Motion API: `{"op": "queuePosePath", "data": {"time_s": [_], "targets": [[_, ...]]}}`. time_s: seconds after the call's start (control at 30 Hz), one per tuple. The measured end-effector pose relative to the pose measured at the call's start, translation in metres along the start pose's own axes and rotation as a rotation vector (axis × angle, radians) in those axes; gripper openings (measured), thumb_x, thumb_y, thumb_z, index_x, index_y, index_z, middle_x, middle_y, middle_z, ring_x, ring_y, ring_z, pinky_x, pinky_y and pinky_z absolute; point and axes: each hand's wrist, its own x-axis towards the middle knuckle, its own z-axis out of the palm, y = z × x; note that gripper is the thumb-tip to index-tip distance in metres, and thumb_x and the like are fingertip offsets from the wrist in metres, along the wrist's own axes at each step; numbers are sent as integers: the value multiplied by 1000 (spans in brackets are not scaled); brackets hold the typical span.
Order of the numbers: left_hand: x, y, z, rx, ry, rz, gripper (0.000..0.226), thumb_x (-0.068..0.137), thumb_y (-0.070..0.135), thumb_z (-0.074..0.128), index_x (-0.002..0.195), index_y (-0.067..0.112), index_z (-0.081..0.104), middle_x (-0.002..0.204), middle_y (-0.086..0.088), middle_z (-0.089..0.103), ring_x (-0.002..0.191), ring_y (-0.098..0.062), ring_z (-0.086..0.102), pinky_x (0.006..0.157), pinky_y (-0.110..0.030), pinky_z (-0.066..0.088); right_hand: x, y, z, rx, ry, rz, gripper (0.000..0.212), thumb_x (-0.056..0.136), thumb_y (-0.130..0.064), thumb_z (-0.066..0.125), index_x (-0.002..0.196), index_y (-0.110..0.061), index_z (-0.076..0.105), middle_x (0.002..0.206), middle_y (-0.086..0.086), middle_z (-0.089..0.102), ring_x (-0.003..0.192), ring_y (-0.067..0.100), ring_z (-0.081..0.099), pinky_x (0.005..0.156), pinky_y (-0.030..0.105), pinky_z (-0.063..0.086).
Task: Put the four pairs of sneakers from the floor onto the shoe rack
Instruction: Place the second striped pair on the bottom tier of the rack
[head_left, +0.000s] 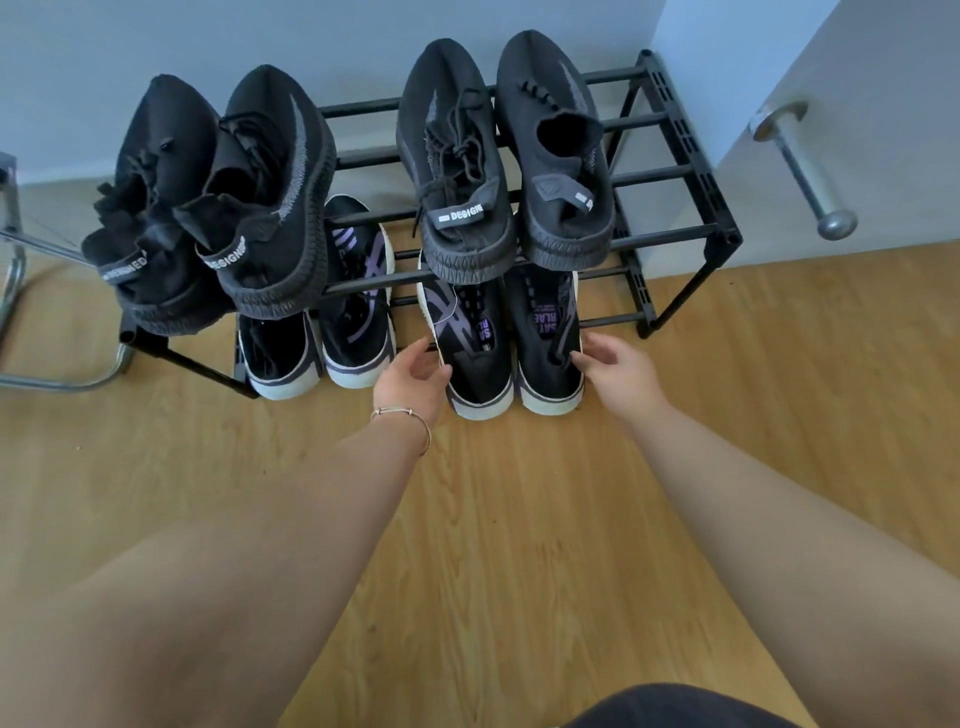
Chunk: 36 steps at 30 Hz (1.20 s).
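A black two-tier shoe rack (680, 156) stands against the wall. Its top tier carries two pairs of all-black sneakers, one at the left (218, 208) and one at the right (498, 156). On the lower tier sit two pairs of black sneakers with purple stripes and white soles, the left pair (317, 338) and the right pair (514, 353), heels sticking out toward me. My left hand (413, 376) touches the left side of the right pair, fingers apart. My right hand (618, 371) is at its right side, fingers spread, holding nothing.
Light wooden floor (519, 519) lies in front of the rack. A chrome tube frame (31, 374) stands at the far left. A white door with a metal handle (810, 176) is at the right, close to the rack's end.
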Motion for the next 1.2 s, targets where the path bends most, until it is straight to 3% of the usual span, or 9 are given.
{"op": "queuePosePath", "data": {"time_s": [0.1,0.23,0.33,0.4,0.53,0.77,0.9,1.1,1.2], "targets": [[-13,-17,-2,-80,-22,-71,55,89,25,71,140,34,52,127,9,64,105,-15,69,93,-36,56,-17,16,-2,109,-38,82,54,92,-26,71,142,-17,53,131,1,62,116,21,63,101,42,54],[-28,-30,2,-184,-85,-139,58,89,12,71,141,29,52,121,2,66,102,-19,70,76,-24,57,-39,26,3,342,-112,184,58,91,-9,70,144,-14,48,127,10,62,109,22,68,93,37,59],[-29,-29,8,-48,-101,-107,59,87,15,73,139,32,52,115,5,69,96,-17,72,83,-32,60,-46,31,9,380,-113,176,64,89,1,69,146,-17,46,115,12,64,104,26,70,94,41,58],[-26,-28,10,41,-90,-91,61,85,19,75,139,33,50,113,6,69,96,-18,72,87,-37,59,-44,32,12,376,-80,165,64,89,4,69,145,-17,47,110,13,65,101,26,71,95,41,58],[-27,-20,10,132,-71,-61,60,86,19,73,140,31,49,114,4,68,99,-17,67,79,-30,53,-39,31,16,300,-36,132,62,88,0,71,144,-15,50,109,15,67,96,23,72,92,40,60],[-12,3,12,204,-39,-4,54,87,23,72,137,30,53,89,14,62,91,-16,66,76,-28,52,-19,4,10,143,26,12,58,90,-6,70,144,-17,51,92,-3,65,87,20,73,89,39,60],[2,13,12,233,-39,48,56,86,22,72,138,29,51,104,5,70,93,-19,67,83,-35,57,-3,-10,14,85,34,-19,56,91,-9,70,143,-17,51,91,-4,65,88,23,75,91,42,59],[22,19,15,267,-7,85,62,84,19,73,140,29,49,105,5,69,101,-19,66,90,-34,54,14,-15,20,17,51,-27,52,90,-11,72,138,-16,55,103,7,68,86,21,74,87,41,62],[29,21,17,333,21,136,70,79,18,74,142,28,46,117,0,67,106,-21,65,94,-39,54,19,-18,26,60,48,-25,50,88,-9,73,135,-13,56,96,2,65,85,20,73,84,39,63]]}}
